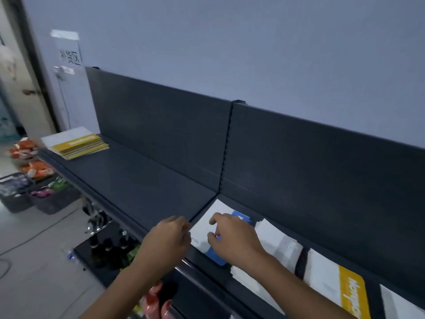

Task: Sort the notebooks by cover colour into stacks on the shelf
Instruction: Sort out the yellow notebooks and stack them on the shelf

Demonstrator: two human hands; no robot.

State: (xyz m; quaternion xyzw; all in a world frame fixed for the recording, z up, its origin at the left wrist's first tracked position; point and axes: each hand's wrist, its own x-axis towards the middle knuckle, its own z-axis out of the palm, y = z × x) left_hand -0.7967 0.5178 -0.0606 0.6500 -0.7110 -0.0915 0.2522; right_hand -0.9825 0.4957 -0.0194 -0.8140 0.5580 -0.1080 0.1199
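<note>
- Pale bluish wall (pixel 253 54) backs a long dark grey metal shelf (pixel 142 180); its middle stretch is bare.
- At the far left end sits a stack of yellow-banded notebooks (pixel 78 143), well apart from the hands.
- Directly under the hands lies a blue-banded notebook (pixel 203 226), flat just right of the shelf's centre seam. Its long axis runs from the front lip towards the back panel, and the blue band is on its right side.
- Next to it on the right is a white and grey notebook pile (pixel 276 240), then a lone yellow-banded notebook (pixel 333 282).
- The left hand (pixel 169 238) is curled at the blue-banded notebook's left edge; blur hides whether it pinches that edge.
- The right hand (pixel 232 238) arches over the cover with bent fingers spread. I cannot tell whether it grips or only presses.
- Both hands are at this notebook, so it looks like the one in play. No blue stack is visible, and bare shelf lies leftward, the left hand's side.
- Bottles (pixel 108 247) stand on a lower shelf, and baskets (pixel 53 201) sit on the floor.
</note>
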